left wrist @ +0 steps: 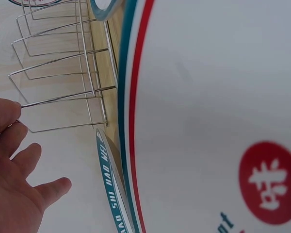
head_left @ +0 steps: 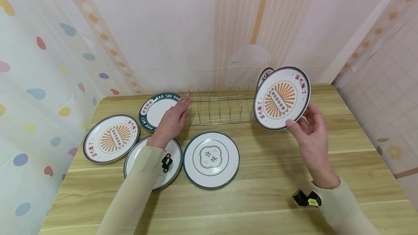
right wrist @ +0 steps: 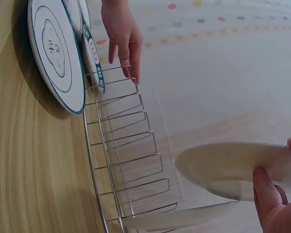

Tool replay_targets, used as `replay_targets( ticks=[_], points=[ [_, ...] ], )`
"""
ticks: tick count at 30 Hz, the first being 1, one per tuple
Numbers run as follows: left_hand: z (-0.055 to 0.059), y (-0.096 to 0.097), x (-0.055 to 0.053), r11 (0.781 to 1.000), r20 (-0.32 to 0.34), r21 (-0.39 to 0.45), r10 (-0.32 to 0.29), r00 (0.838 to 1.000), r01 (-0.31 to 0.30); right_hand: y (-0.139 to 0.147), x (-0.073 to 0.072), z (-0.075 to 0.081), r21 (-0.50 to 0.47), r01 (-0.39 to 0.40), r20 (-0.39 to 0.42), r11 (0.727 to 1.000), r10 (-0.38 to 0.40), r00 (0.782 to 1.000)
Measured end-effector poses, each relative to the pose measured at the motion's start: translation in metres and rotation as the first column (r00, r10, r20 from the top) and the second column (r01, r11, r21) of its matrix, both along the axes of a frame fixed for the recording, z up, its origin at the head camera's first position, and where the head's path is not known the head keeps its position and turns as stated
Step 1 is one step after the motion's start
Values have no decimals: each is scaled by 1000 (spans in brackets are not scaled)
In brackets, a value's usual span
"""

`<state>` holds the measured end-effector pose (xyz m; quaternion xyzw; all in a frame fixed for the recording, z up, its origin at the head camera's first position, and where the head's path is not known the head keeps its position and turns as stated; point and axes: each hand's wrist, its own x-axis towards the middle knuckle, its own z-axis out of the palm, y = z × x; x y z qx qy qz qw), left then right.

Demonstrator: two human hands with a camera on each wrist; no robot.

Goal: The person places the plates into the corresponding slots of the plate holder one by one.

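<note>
My left hand (head_left: 171, 122) is at the left end of a wire dish rack (head_left: 220, 122). In the left wrist view its thumb and finger pinch the rack's end wire, the other fingers spread. On the right, my right hand (head_left: 312, 139) holds a white plate (head_left: 266, 115) with an orange sunburst and dark rim by its lower right edge, thumb on the face. That plate is tilted, raised above the rack's right end. Behind it, a second plate (head_left: 267, 71) stands in the rack's right end, mostly hidden; the right wrist view shows its edge between the wires.
Left of the rack lie a green-rimmed plate (head_left: 156, 115), another sunburst plate (head_left: 95, 137) and stacked white plates (head_left: 171, 177) partly under my left forearm. A teal-rimmed plate (head_left: 210, 177) lies in front of the rack. A patterned curtain (head_left: 183, 28) hangs behind the wooden table (head_left: 261, 191).
</note>
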<state>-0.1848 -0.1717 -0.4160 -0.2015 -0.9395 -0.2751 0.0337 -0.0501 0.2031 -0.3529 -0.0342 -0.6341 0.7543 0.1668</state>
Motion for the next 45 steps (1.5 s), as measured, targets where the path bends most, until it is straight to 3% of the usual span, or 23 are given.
replay_targets(
  ticks=[9, 18, 25, 45],
  points=[
    [-1, 1, -1, 1000, -3, 3, -5, 1000, 5, -6, -4, -4, -4, 12, -2, 1000, -12, 1000],
    [0, 1, -1, 1000, -5, -2, -2, 1000, 2, -9, -7, -9, 53, 26, -57, 998, -23, 998],
    [0, 0, 0, 1000, -7, 2, -2, 1000, 2, -12, -12, -18, 160, -10, -13, 987, 12, 1000],
    [1, -2, 0, 1000, -14, 22, -11, 1000, 11, -11, -31, -33, 303, 41, 25, 952, -51, 998]
  ],
)
